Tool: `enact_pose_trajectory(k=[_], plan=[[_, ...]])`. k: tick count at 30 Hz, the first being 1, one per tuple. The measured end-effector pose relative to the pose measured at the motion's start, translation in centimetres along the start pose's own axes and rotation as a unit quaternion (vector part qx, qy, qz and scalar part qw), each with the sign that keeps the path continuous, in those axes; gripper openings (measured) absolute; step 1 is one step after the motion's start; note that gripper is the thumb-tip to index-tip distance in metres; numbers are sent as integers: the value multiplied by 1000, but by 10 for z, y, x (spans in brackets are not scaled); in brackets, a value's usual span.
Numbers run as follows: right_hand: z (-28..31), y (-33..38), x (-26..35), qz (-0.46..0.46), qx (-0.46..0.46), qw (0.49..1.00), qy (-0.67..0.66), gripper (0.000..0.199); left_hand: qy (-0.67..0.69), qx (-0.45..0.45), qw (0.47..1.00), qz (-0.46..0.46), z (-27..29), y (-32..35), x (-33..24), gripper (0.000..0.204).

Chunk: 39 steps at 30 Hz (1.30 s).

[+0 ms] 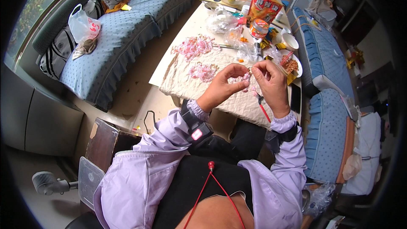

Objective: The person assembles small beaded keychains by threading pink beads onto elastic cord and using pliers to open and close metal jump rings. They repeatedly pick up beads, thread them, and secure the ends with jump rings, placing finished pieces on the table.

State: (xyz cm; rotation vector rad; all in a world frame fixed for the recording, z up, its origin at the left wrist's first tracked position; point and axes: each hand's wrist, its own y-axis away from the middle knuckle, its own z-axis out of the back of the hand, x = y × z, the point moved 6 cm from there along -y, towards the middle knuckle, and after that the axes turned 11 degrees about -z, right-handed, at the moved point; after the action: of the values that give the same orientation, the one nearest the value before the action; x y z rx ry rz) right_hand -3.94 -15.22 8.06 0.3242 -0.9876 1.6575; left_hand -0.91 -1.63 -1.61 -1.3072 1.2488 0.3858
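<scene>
Over the front of the table, my left hand [224, 85] is closed with thumb and fingers on a pink beaded strand [246, 77]. My right hand [272, 83] pinches at the strand's upper end, close to the left fingertips; the exact part it grips is too small to make out. Below the hands, red-handled pliers [264, 109] lie on a crumpled cream cloth [178, 76]. Left of my left hand is a small heap of pink beaded strands [203, 72]. A larger heap of pink beaded strands [196, 47] sits behind it.
Behind the hands, the table holds clear plastic bags [222, 22], a red food packet [263, 6], a round tub [258, 29] and a white bowl [290, 41]. A black phone [296, 97] lies at the right edge. Blue sofas [114, 34] flank the table.
</scene>
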Motion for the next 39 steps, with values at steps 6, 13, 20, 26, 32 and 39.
enact_pose_trajectory(k=[6,13,20,26,32,39], plan=[[2,0,1,-2,-11,1000,0,10,32,-3,999,29,4,0,10,36],[0,-2,-4,-32,-22,999,-22,11,50,-31,992,107,7,14,35,19],[-4,-4,-7,-32,-17,999,-11,11,131,-47,982,129,9,24,51,18],[-9,-8,-10,-43,-14,999,-11,12,211,-63,962,163,15,31,67,27],[-18,-13,-11,-51,-4,998,-20,12,246,-67,952,167,22,33,74,35],[-31,-25,-14,-48,11,999,-23,12,150,-83,974,150,48,40,71,36]])
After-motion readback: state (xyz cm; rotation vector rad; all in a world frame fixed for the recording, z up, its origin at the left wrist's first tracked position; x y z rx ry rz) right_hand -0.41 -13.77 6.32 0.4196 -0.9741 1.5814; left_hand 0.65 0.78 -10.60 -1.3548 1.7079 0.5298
